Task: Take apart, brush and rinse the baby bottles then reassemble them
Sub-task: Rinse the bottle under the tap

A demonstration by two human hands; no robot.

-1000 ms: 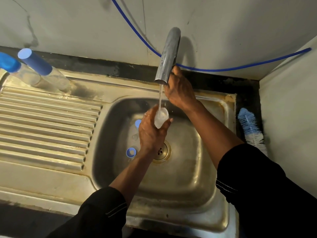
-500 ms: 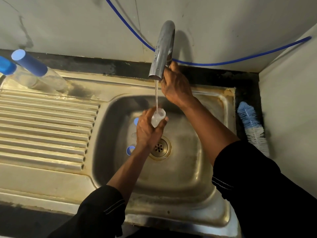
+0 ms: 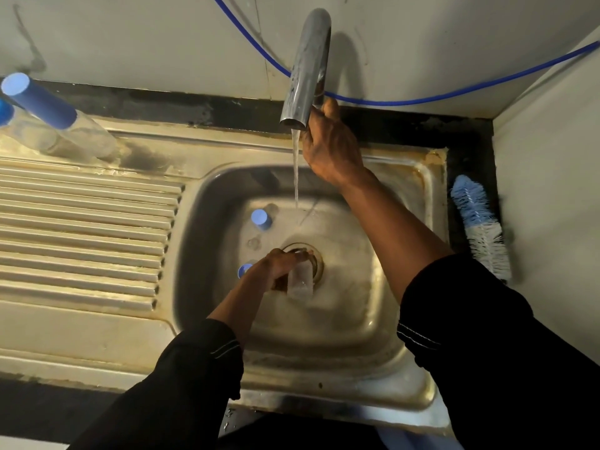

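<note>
**Bottle held low over the drain, tap running**

The left hand (image 3: pixel 279 267) curls its fingers round a clear bottle (image 3: pixel 300 280), down in the sink (image 3: pixel 207 319) basin just above the drain (image 3: pixel 317 254). The right hand (image 3: pixel 331 151) reaches behind the tap (image 3: pixel 306 69); its fingers are hidden, so its grip cannot be told. Water (image 3: pixel 296 170) falls onto the basin floor. A blue cap (image 3: pixel 260 219) and a blue ring (image 3: pixel 244 270) lie in the basin's left half. Two capped bottles (image 3: pixel 81 134) stand at the sink's far left corner, and a brush (image 3: pixel 480 228) lies along its right edge.
</note>
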